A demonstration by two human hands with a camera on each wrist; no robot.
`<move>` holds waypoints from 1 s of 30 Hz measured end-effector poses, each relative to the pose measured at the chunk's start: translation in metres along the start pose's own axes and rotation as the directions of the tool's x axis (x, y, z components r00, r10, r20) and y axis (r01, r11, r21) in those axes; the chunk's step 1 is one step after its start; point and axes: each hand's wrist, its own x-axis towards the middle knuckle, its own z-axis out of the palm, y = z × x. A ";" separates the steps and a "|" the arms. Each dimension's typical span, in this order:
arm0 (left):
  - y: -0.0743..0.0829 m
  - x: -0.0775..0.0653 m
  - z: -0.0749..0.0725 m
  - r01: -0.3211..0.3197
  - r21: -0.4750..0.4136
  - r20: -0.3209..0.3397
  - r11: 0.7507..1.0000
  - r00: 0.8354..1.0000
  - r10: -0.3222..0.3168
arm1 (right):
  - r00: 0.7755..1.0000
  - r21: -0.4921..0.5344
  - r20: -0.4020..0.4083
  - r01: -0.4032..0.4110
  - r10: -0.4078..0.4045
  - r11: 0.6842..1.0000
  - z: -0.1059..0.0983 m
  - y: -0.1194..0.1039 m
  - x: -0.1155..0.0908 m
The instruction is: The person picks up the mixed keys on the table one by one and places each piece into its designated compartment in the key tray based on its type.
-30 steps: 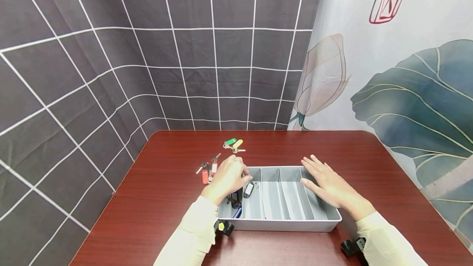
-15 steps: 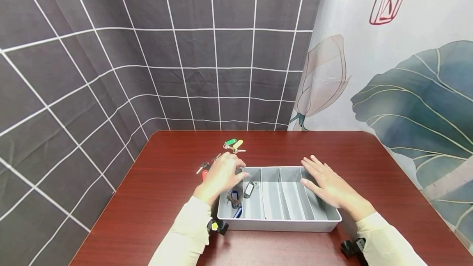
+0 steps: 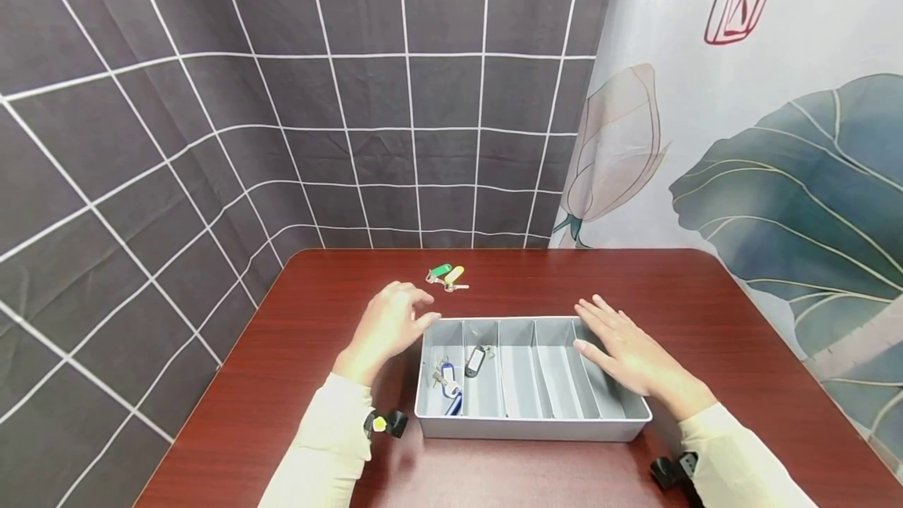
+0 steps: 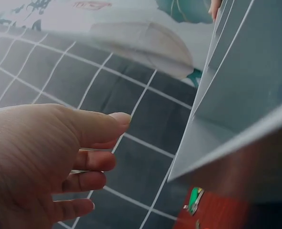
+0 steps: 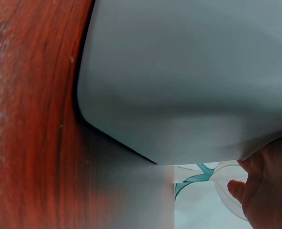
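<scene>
My left hand hovers over the table just left of the grey divided tray, fingers loosely curved. Nothing shows between its thumb and fingers in the left wrist view. Blue-tagged keys lie in the tray's leftmost compartment. One slot over is a key with a black-rimmed tag. My right hand rests over the tray's right end with its fingers extended, and in the right wrist view it sits by the tray's wall. The red-tagged keys are hidden from the head view.
Beyond the tray, keys with a green tag and a yellow tag lie on the red-brown table. A dark gridded curtain hangs behind, with a floral one at the right.
My left hand has moved left, from above the tray's left compartments to the table beside it. It now covers the spot where the red-tagged keys lay. The right hand stays put.
</scene>
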 end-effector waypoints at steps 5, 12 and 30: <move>-0.014 -0.002 -0.009 0.037 -0.010 -0.004 0.999 0.999 -0.037 | 1.000 0.005 0.000 -0.005 0.005 1.000 0.000 0.000 0.000; -0.038 -0.003 -0.012 0.106 0.002 0.068 0.994 0.992 -0.106 | 1.000 0.006 0.007 -0.007 0.007 1.000 0.000 0.000 0.000; -0.074 -0.015 0.004 0.231 -0.025 0.156 0.973 0.962 -0.225 | 1.000 0.016 0.008 -0.015 0.015 1.000 -0.001 -0.001 -0.001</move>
